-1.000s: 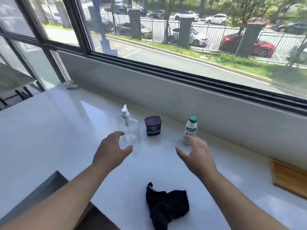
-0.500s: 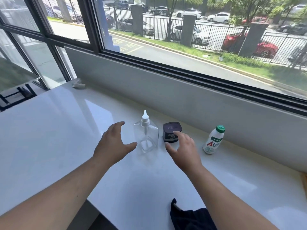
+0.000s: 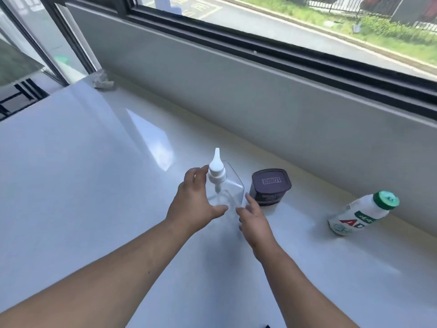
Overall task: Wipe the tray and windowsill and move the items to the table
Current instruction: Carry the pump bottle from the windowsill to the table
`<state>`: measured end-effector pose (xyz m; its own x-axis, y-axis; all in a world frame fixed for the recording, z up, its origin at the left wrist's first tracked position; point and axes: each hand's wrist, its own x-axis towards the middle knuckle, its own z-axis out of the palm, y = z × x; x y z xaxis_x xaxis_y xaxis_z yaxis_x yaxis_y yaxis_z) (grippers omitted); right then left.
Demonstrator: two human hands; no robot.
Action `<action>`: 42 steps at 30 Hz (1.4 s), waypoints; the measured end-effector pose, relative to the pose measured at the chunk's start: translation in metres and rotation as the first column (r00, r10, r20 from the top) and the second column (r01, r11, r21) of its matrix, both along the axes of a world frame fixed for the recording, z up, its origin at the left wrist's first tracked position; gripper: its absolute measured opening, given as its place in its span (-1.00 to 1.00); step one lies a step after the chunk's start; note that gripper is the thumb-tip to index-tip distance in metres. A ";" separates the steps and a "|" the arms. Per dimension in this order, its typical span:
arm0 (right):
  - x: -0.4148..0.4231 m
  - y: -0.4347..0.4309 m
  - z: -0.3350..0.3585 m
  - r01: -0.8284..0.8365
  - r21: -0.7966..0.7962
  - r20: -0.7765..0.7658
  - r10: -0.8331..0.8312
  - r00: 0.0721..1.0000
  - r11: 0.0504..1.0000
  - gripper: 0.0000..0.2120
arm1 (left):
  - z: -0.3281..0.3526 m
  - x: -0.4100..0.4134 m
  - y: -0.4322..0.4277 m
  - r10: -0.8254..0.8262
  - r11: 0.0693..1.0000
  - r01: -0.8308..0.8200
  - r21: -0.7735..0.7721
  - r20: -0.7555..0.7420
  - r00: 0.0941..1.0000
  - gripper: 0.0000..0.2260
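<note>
A clear pump bottle (image 3: 228, 185) with a white nozzle stands on the white windowsill (image 3: 94, 174). My left hand (image 3: 194, 204) curves around its left side, fingers at the pump neck and thumb at the base. From the right, my right hand (image 3: 254, 217) meets the bottle's lower corner with spread fingers. Just right of the bottle is a dark purple tub (image 3: 269, 187) with a lid. A small white drink bottle (image 3: 361, 213) with a green cap stands farther right, near the wall.
A grey wall (image 3: 260, 98) rises behind the items, with the black window frame (image 3: 283, 55) above it. A crumpled bit of tissue (image 3: 102, 80) lies in the far left corner of the sill.
Both hands have closed in on the pump bottle from either side. The view has tilted down and closer, and the black cloth has almost left the bottom edge.
</note>
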<state>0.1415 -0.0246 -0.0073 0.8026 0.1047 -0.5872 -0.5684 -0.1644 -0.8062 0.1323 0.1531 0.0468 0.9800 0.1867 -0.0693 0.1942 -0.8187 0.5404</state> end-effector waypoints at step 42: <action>-0.406 0.760 0.036 -0.842 0.117 -0.173 0.846 0.504 0.526 -0.28 | 0.010 -0.545 0.675 0.809 0.587 -0.809 -0.031 0.039 0.586 -0.06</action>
<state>-0.2641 0.7358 0.0288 0.2047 0.6830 -0.7012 -0.3017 -0.6374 -0.7090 -0.4130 0.8276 0.0570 0.4265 0.9037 -0.0371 0.7502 -0.3305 0.5726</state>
